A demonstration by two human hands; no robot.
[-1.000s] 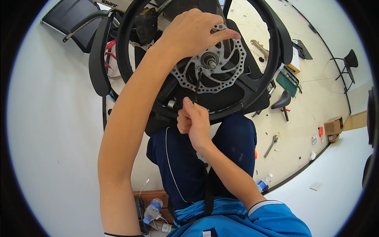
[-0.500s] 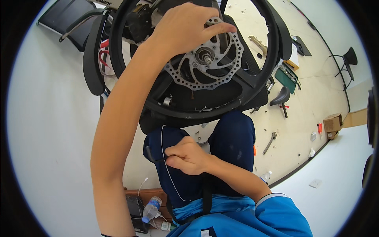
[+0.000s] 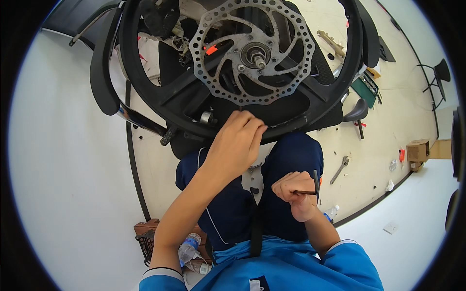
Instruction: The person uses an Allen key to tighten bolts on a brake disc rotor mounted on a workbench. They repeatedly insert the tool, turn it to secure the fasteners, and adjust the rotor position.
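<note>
A silver disc brake rotor [image 3: 262, 98] is seated on the hub of a black spoked wheel [image 3: 162, 107], which lies flat on a chair seat before my knees. My left hand [image 3: 233, 145] is just below the rotor's near edge, over the wheel. Its fingers are bunched together in a pinch; whatever they hold is hidden. Above my right thigh, my right hand [image 3: 293, 186] is closed round a dark L-shaped hex key [image 3: 316, 182], whose bent end points up. The threaded axle [image 3: 259, 62] stands up from the rotor's middle.
Black armrests [image 3: 104, 82] flank the wheel. To the right on the floor lie an adjustable wrench [image 3: 340, 169], a bicycle saddle [image 3: 357, 110], a green tool case [image 3: 364, 92] and a cardboard box [image 3: 418, 150]. A plastic bottle [image 3: 189, 248] is by my left hip.
My left hand has come off the rotor's far part toward me, to its near edge. My right hand, with the hex key, has shifted from my left thigh to my right.
</note>
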